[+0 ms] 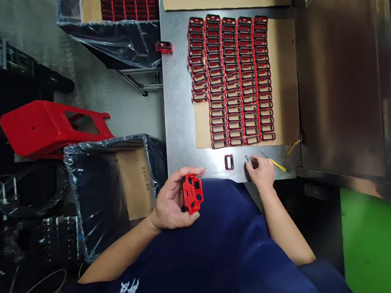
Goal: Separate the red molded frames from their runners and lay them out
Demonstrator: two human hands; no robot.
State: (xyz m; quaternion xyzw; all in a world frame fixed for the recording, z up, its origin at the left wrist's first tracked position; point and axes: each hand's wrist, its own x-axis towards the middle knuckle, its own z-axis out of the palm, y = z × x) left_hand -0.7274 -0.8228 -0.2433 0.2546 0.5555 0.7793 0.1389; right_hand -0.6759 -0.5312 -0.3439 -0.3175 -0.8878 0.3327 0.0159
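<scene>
On your table, rows of frames lie on cardboard before you; one frame sits nearer you. Two bins stand left.

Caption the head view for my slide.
Left hand holds a red part; right hand by a silvery item near rows of frames.

1. Silver-grey flat metal counter: smooth, softly glossy;
2. Tan flat cardboard sheet: matt, papery;
3. Red slotted plastic part: smooth, slightly shiny;
4. Clear, boxy plastic bin liner: wrinkled, glossy film;
5. Navy-blue, long-sleeved cloth garment: matt, lightly creased.
</scene>
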